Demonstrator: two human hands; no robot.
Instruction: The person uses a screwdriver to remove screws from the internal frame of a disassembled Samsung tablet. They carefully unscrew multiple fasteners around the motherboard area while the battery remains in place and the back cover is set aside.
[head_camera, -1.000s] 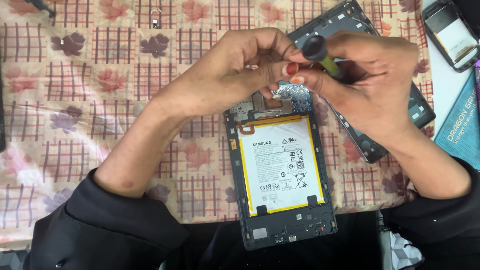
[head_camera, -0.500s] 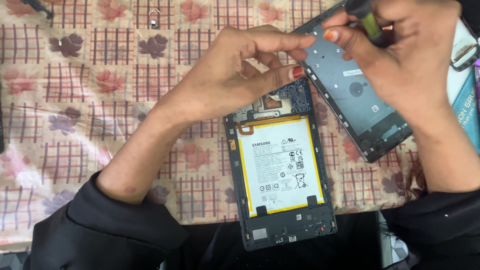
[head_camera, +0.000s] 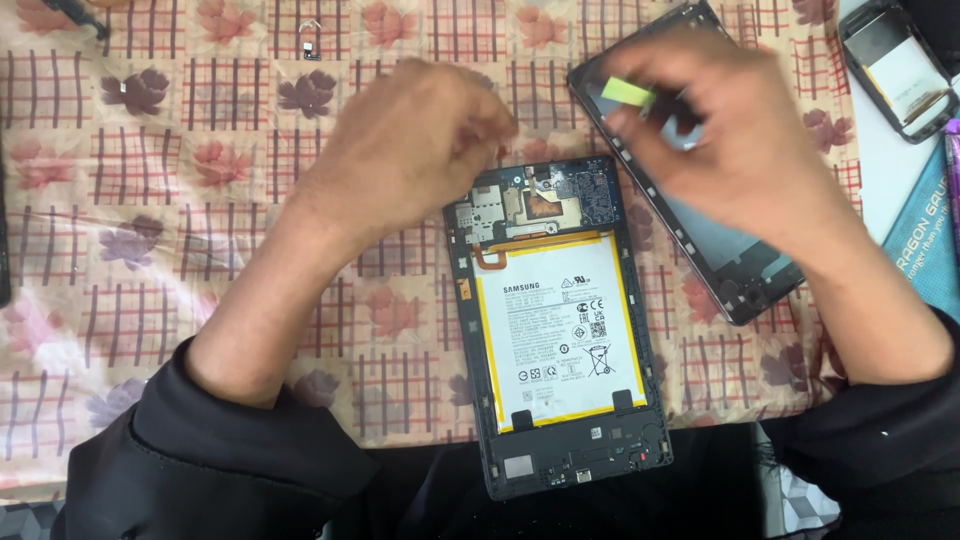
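An opened tablet (head_camera: 560, 330) lies face down in front of me, its white battery and circuit board bared. My left hand (head_camera: 410, 150) hovers blurred just up and left of the tablet's top edge, fingers curled; whether it holds anything is hidden. My right hand (head_camera: 730, 140) is raised over the detached dark back cover (head_camera: 740, 260) at the right, fingers closed on a screwdriver with a yellow-green handle (head_camera: 628, 93).
A floral checked cloth (head_camera: 200, 200) covers the table. Small metal parts (head_camera: 310, 35) lie near the far edge. A small device with a pale screen (head_camera: 900, 70) and a blue packet (head_camera: 930, 250) sit at the right.
My left hand has drawn back leftward off the tablet's circuit board, which now shows. My right hand with the screwdriver has come down and left over the back cover.
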